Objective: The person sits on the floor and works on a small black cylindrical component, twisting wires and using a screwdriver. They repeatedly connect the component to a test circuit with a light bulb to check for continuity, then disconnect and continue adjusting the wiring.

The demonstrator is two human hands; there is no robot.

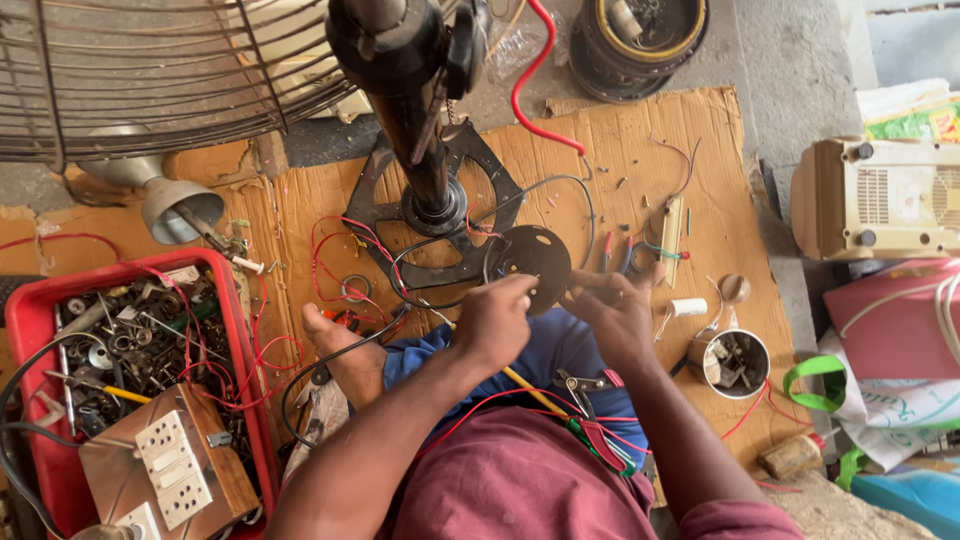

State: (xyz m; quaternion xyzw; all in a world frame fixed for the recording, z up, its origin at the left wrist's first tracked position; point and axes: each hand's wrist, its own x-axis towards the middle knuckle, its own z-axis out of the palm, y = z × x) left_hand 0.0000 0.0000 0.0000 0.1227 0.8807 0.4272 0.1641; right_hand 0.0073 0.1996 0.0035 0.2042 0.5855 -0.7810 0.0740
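Work surface: flattened sheet of brown corrugated cardboard [640, 160] laid over a grey concrete floor [760, 40]; the person sits on it, one bare foot [345, 350] resting near the middle.

Left hand [495, 320]: fingers curled in narrow, pinching at the near edge of a round black metal plate with small holes [535, 260]. Right hand [620, 310]: fingers bent close together just right of that plate, tips toward the left hand; what it grips is too small to tell. The plate sits at centre, just in front of the knees, touching thin black wires [560, 185].

Far of the hands: a black upright fan pole [420, 130] standing on a black square metal base [470, 170], with a wire fan guard [150, 70] at far left. Red wires [340, 250] loop across the cardboard left of the plate.

Near left: red plastic tray [40, 330] filled with metal scrap and screws, a wooden board with white switch sockets [170, 465] lying on it.

Right of the hands: small round tin of hardware [730, 360], a white tape roll [688, 307]. Far right: beige appliance casing [870, 200], pink bag [890, 320] beside it.

A yellow-handled screwdriver [525, 390] and red-green pliers [600, 440] lie across the lap.
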